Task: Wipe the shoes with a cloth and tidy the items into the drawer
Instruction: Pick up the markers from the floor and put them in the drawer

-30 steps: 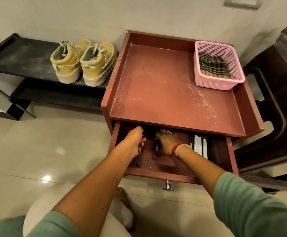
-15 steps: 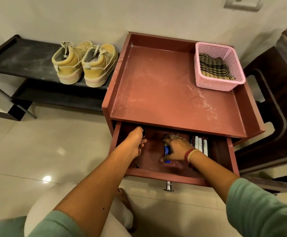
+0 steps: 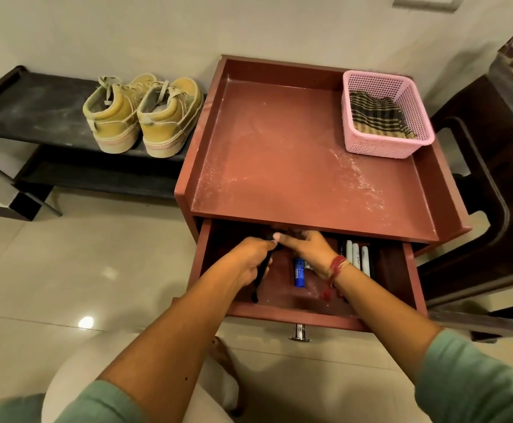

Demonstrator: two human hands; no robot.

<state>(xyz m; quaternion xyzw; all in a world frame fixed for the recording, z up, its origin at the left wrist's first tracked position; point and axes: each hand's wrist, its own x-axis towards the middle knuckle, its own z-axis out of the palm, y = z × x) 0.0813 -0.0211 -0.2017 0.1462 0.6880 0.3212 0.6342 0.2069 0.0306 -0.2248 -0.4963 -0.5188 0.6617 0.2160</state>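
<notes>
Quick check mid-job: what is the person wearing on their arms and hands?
Both forearms are bare below loose pale green sleeves: left sleeve, right sleeve. The right hand has a red thread band wound round its wrist, with a loose end hanging. The left hand and wrist wear nothing visible; no gloves on either.

The left hand (image 3: 247,261) grips a black item (image 3: 257,285) inside the open drawer (image 3: 310,319). The right hand (image 3: 308,251) touches the item's upper end, just beside a blue pen (image 3: 299,272).

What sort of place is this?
Most likely a home, perhaps an entryway: a pair of tan shoes sits on a low black rack, beside a small red drawer stand on a glossy tiled floor.
</notes>
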